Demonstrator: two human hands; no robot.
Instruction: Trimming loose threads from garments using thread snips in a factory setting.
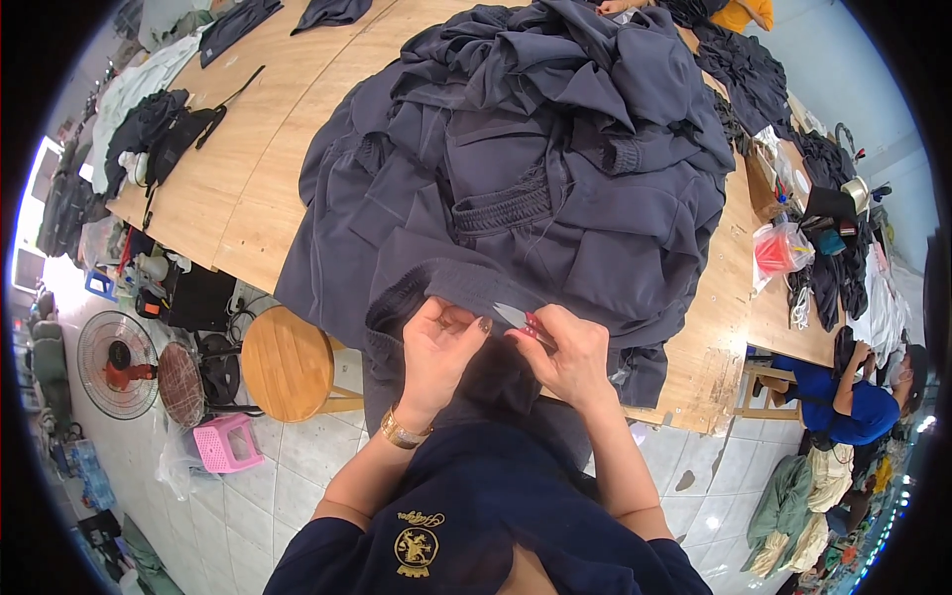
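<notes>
Pinching the waistband (466, 282), your left hand (441, 349) is the nearer one to it; your right hand (567, 354) is closed around small silver scissors (511, 315), which point up and leftward at the band, though whether they touch it you cannot tell. The band lies just beyond your hands, its long axis running left to right and curling toward you at the left end. It tops a dark slate-grey garment (409, 252) at the near side of the surface (283, 109), against a rumpled heap (635, 228) of like cloth, and looks matte and finely gathered.
</notes>
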